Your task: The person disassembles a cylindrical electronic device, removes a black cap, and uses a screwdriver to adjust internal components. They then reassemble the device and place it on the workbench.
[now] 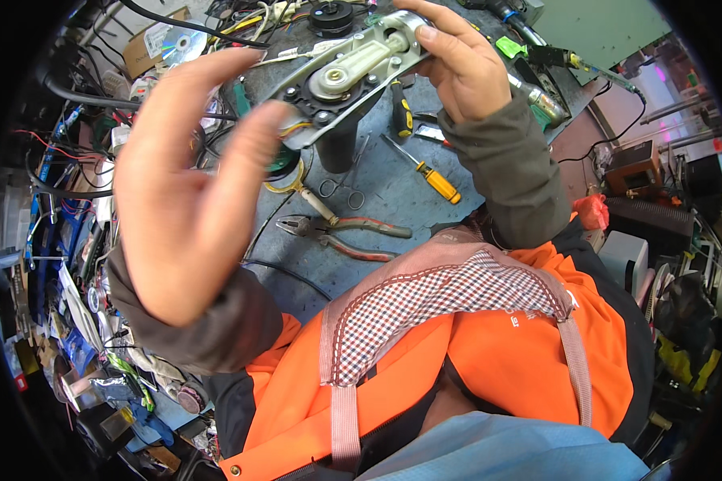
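My right hand (pixel 457 60) grips the far end of a metal motor assembly (pixel 349 76) with a cream plastic gear cover on a black disc, holding it tilted above the grey workbench (pixel 393 184). My left hand (pixel 192 176) is raised close to the camera with fingers spread, its fingertips next to the assembly's near end; whether they touch it I cannot tell. A dark cylindrical motor body (pixel 337 144) hangs under the plate.
Pliers (pixel 337 232), small scissors (pixel 341 192), a yellow-handled screwdriver (pixel 429 172) and a black-yellow screwdriver (pixel 401 112) lie on the bench. Cables, a disc (pixel 180 46) and parts crowd the left side. Tools and a green spray can lie at the right back.
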A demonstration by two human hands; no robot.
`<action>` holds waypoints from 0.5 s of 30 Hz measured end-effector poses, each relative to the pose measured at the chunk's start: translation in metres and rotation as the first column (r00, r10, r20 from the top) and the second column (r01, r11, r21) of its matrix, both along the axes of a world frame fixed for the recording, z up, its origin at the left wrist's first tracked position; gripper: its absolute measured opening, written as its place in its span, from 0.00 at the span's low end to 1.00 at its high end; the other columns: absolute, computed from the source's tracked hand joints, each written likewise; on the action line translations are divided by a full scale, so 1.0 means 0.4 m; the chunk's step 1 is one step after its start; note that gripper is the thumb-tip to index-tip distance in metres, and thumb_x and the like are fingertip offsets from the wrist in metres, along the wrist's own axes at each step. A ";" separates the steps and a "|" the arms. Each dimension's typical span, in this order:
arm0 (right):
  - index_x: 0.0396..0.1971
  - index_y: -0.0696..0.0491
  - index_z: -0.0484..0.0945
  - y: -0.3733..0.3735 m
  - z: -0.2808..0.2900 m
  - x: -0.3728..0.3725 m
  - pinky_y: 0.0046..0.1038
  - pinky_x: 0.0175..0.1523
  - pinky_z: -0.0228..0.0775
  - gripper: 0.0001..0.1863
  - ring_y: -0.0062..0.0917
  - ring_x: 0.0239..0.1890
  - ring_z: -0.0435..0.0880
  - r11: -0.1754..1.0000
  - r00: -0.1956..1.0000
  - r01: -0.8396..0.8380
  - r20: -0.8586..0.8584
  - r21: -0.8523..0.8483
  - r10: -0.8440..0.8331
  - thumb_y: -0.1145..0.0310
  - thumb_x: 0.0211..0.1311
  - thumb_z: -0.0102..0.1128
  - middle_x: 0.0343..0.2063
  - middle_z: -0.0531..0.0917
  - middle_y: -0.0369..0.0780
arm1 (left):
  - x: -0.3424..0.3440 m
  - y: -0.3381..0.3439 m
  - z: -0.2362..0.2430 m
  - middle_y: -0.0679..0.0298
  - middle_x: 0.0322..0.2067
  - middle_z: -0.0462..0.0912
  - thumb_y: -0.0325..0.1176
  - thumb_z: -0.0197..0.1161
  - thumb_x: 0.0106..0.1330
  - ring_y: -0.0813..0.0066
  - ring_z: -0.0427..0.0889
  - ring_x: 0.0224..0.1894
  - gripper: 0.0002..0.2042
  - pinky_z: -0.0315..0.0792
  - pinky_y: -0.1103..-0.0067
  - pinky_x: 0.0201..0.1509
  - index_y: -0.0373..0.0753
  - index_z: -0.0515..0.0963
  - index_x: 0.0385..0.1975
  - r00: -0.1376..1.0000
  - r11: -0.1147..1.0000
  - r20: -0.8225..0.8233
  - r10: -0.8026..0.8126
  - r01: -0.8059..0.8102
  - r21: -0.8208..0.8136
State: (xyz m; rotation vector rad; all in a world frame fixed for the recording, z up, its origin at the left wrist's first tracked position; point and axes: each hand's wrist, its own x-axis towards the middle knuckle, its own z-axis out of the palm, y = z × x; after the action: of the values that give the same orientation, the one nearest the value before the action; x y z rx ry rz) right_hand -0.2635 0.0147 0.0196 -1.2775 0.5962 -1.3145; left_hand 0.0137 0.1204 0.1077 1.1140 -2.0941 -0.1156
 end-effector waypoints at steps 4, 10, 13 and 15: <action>0.68 0.60 0.72 -0.071 -0.026 0.004 0.33 0.59 0.78 0.24 0.28 0.53 0.85 0.991 0.980 -0.113 0.171 0.072 0.099 0.68 0.76 0.55 0.53 0.84 0.42 | 0.068 -0.063 -0.034 0.59 0.53 0.87 0.28 0.66 0.75 0.73 0.83 0.57 0.16 0.74 0.76 0.63 0.30 0.79 0.59 0.893 0.948 -0.445 -0.064 0.193 0.252; 0.65 0.59 0.74 -0.148 -0.051 0.056 0.36 0.60 0.78 0.24 0.31 0.51 0.85 0.938 0.867 -0.345 0.381 -0.002 0.320 0.64 0.75 0.54 0.49 0.84 0.44 | -0.007 -0.206 -0.168 0.58 0.53 0.85 0.46 0.64 0.77 0.73 0.84 0.51 0.26 0.78 0.76 0.55 0.32 0.73 0.65 0.752 0.641 -0.658 0.044 0.484 0.596; 0.64 0.58 0.75 -0.141 -0.044 0.072 0.32 0.58 0.78 0.21 0.28 0.47 0.84 0.933 0.863 -0.359 0.384 0.011 0.328 0.66 0.77 0.52 0.46 0.84 0.41 | -0.071 -0.222 -0.219 0.66 0.47 0.85 0.51 0.62 0.78 0.76 0.84 0.49 0.25 0.78 0.77 0.53 0.38 0.76 0.64 0.696 0.514 -0.710 0.102 0.575 0.637; 0.64 0.57 0.75 -0.160 -0.051 0.084 0.30 0.55 0.78 0.20 0.26 0.46 0.84 0.961 0.906 -0.277 0.330 -0.010 0.265 0.67 0.78 0.52 0.45 0.84 0.40 | -0.098 -0.245 -0.255 0.68 0.46 0.86 0.52 0.60 0.79 0.79 0.83 0.47 0.25 0.76 0.78 0.52 0.39 0.76 0.63 0.556 0.427 -0.829 0.068 0.734 0.528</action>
State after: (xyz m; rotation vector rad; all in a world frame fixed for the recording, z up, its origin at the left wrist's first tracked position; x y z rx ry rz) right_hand -0.2298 -0.0492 -0.0009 -1.0366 0.1968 -1.2392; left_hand -0.0256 0.0224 0.0057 0.7577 -1.3303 -1.7627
